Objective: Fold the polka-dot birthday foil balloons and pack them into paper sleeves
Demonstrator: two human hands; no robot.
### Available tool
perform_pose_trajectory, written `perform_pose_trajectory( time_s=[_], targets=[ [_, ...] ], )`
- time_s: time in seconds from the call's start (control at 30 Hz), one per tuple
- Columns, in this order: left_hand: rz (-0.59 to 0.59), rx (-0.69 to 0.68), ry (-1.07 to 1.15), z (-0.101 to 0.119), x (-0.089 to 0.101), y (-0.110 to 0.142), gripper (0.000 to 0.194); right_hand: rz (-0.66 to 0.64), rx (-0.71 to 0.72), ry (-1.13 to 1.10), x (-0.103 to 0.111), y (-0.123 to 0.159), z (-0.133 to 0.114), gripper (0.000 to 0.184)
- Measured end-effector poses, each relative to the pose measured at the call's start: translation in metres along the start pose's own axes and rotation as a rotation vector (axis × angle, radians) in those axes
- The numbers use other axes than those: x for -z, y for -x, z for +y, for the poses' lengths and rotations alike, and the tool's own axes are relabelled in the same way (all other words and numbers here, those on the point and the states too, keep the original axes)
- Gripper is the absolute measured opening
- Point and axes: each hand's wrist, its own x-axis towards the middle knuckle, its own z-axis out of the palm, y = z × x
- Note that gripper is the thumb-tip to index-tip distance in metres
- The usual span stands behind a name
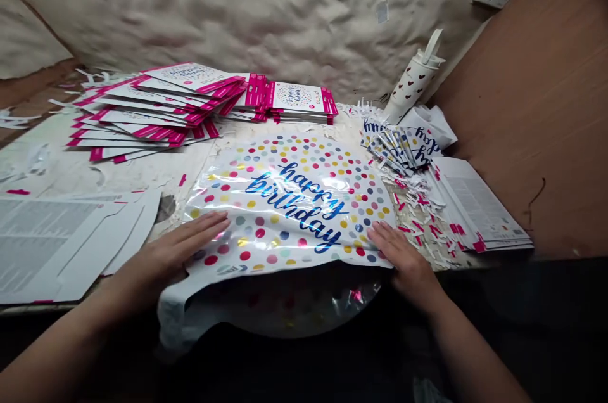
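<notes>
In front of me on the table lies a flat foil balloon (pixel 304 200), white with coloured dots and blue "happy birthday" lettering. Its near part hangs over the table edge, showing a shiny underside. My left hand (pixel 197 238) rests flat on the balloon's left side, fingers stretched out together. On the right side, my right hand (pixel 399 254) has its extended fingers lying on the foil near the edge, the thumb partly hidden. Neither hand is gripping the balloon.
Stacked pink-and-white printed packets (pixel 156 105) stand at the back left, with another pile (pixel 299 102) beside them. Flat printed card sheets (pixel 61 244) lie left. At right are folded foil pieces (pixel 399 146), a heart-patterned bottle (pixel 413 83), paper scraps (pixel 422 216) and more printed cards (pixel 479 200).
</notes>
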Motion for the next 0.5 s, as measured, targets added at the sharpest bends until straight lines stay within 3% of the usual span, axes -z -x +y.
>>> perform_pose_trajectory(
  time_s=[0.1, 0.17, 0.3, 0.5],
  targets=[
    [-0.165, -0.017, 0.210, -0.003, 0.007, -0.010, 0.049, -0.140, -0.009, -0.196, 0.013, -0.013, 0.014, 0.049],
    [-0.207, 0.160, 0.320, -0.010, 0.015, -0.022, 0.043, -0.174, -0.162, -0.338, 0.021, -0.029, 0.022, 0.037],
    [-0.083, 0.530, 0.311, -0.016, 0.027, -0.063, 0.052, -0.117, -0.503, -0.435, 0.029, -0.076, 0.041, 0.036],
    [-0.036, 0.656, 0.035, -0.008, 0.026, -0.111, 0.049, -0.112, -0.621, -0.296, 0.017, -0.135, 0.059, 0.040]
  ],
)
